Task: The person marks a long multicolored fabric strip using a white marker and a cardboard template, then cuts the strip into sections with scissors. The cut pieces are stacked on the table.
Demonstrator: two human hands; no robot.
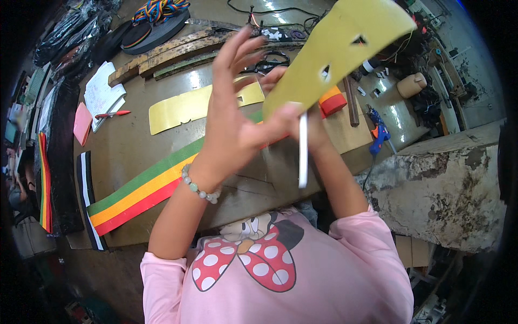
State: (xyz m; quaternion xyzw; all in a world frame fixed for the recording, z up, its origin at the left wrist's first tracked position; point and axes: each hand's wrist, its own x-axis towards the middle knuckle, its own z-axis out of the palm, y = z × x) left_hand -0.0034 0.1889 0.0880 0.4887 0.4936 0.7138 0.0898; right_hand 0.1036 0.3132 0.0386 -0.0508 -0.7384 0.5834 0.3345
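Above the striped green, yellow and red band [141, 190] lying across the desk [135, 146], the left hand [237, 116] has its fingers spread and its thumb pressed to the lower end of a yellow-green card template [345, 48]. The right hand [280, 81], mostly hidden behind it, seems to grip a white stick [303, 151]. Beyond the band lies a second yellow template [186, 108], and farther back a roll of striped webbing [154, 27].

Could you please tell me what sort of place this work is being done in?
Probably a small craft or sewing workshop: striped webbing across the bench, a glue gun, scissors, and a yellow template in hand.
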